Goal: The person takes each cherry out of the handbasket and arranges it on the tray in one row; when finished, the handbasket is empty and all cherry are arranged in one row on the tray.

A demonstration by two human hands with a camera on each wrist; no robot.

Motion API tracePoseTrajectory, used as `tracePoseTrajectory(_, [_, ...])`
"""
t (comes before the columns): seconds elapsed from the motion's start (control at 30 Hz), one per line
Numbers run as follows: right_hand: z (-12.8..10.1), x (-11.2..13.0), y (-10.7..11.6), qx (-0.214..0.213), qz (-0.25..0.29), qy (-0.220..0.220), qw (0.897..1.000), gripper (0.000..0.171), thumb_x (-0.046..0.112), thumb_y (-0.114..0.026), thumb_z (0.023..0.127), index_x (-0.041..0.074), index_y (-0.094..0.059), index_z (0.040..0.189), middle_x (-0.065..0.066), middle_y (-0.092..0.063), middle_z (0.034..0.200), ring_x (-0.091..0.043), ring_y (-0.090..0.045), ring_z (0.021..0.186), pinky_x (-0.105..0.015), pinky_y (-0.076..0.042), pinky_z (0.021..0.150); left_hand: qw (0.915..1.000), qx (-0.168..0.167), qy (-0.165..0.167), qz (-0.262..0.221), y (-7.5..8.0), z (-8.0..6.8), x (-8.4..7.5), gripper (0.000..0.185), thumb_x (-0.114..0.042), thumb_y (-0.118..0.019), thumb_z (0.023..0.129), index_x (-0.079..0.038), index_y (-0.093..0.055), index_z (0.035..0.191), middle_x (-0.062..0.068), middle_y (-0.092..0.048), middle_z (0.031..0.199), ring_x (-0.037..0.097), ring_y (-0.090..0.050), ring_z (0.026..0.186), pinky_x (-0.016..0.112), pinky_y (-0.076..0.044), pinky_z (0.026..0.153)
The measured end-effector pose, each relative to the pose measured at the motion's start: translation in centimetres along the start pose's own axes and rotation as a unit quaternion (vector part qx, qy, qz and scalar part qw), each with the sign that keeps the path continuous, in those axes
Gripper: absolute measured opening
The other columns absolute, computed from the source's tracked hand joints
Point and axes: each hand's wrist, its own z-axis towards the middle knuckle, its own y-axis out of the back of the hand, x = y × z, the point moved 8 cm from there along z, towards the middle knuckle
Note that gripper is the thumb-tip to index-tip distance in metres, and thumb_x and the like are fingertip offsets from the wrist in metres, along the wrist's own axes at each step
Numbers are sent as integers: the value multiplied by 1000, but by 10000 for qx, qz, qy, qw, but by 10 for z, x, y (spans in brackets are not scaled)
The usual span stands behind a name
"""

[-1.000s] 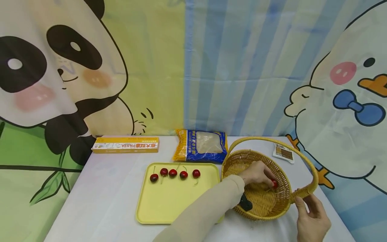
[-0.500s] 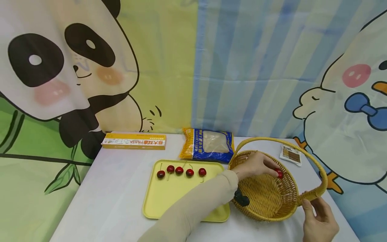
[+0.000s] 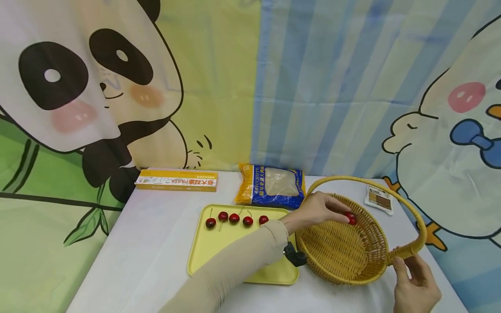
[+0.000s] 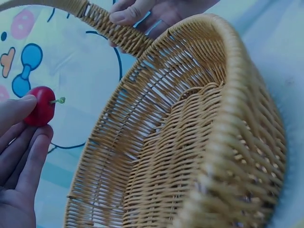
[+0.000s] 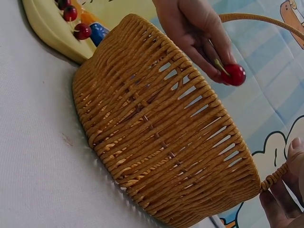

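Note:
My left hand [image 3: 315, 211] pinches a red cherry [image 3: 351, 218] between thumb and fingertips, over the wicker basket [image 3: 336, 252]. A short green stem shows on this cherry [image 4: 42, 107] in the left wrist view, where it is held up at the side of the basket's rim. My right hand [image 3: 416, 282] grips the base of the basket's arched handle [image 3: 405, 250] at the right, thumb on the near side. To the left, a yellow tray [image 3: 213, 245] bears a row of several cherries [image 3: 234, 218] with stems, near its far edge. My left sleeve covers part of the tray.
A blue and yellow pasta bag [image 3: 275, 187] lies behind the tray, and a yellow pasta box [image 3: 177, 180] at the back left. A small white and brown packet [image 3: 379, 200] lies behind the basket. A printed curtain [image 3: 219, 87] hangs along the table's back.
My left hand has raised the cherry from low inside the basket and moved it up and a little left. My right hand keeps its grip on the handle. The head view has shifted slightly.

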Motion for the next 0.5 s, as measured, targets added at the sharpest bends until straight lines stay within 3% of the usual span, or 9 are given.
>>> tracePoseTrajectory(0.23, [1, 0, -1, 50, 4, 45, 10000, 42, 2, -74, 93, 7, -70, 135, 5, -72, 115, -10, -64, 112, -5, -52, 85, 9991, 195, -316, -191, 16, -25, -1, 26, -18, -86, 88, -19, -83, 114, -12, -79, 99, 0, -72, 91, 24, -59, 81])
tracePoseTrajectory(0.5, [1, 3, -1, -9, 281, 96, 9996, 42, -1, -75, 91, 3, -71, 133, 3, -73, 114, -11, -66, 110, -7, -53, 84, 9985, 21, -398, -371, 50, -47, 10, 28, -21, -86, 89, -22, -82, 117, -12, -79, 108, 3, -73, 99, 26, -59, 86])
